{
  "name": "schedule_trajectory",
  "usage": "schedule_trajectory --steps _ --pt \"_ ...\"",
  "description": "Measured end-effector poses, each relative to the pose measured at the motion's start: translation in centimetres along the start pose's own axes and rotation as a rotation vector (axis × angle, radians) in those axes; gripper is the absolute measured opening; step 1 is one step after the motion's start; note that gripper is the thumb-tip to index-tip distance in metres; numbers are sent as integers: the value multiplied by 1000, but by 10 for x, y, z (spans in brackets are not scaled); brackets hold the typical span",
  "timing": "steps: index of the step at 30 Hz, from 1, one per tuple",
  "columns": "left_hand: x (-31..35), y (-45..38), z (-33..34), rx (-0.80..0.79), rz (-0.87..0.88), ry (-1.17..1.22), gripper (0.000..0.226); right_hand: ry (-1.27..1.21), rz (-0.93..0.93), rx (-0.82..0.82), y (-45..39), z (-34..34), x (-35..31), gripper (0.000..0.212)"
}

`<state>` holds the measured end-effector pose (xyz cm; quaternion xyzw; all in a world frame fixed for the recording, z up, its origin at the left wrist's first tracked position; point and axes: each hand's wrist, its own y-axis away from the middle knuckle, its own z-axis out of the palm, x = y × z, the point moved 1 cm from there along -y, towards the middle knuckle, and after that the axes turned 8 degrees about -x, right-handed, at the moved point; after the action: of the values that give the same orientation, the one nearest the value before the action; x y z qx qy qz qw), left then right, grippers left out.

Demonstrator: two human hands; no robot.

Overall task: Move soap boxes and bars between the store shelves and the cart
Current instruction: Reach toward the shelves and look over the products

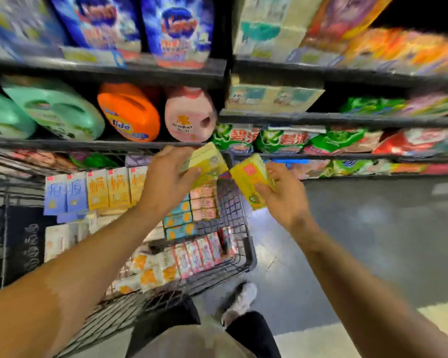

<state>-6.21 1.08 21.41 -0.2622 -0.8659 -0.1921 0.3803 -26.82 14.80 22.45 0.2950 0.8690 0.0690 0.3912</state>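
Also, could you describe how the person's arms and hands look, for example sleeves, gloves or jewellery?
Both forearms are bare as far as the picture shows: no sleeves are in view. The left hand and the right hand wear no gloves. No watch, bracelet or ring can be seen on the wrists or fingers, though the picture is somewhat blurred.

The cart [239,257] is standing left of the person's shoe [239,301], before the shelves [109,144] — soap boxes [192,220] are lying in rows inside it. Above its far rim, the left hand [166,177] and right hand [282,195] are each holding one box [210,161] — the other box [248,182] just beside it, apart.
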Motion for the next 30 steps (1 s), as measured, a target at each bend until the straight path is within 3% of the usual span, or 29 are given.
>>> schedule_trajectory --steps 3,5,11,14,21,30 --pt "77 -2 2 72 53 122 53 -157 -27 136 20 -59 8 32" --pt "123 -6 7 83 93 148 40 -214 -85 227 33 -98 13 31" --pt "277 -8 54 156 208 162 25 -206 -221 400 77 -247 66 46" --pt "350 -9 80 232 322 140 27 -198 -258 438 97 -318 96 37" --pt "500 -13 117 331 534 -13 31 -87 -388 580 138 -462 140 36" --pt "633 -54 140 375 716 -115 29 119 -438 722 136 -591 167 38"
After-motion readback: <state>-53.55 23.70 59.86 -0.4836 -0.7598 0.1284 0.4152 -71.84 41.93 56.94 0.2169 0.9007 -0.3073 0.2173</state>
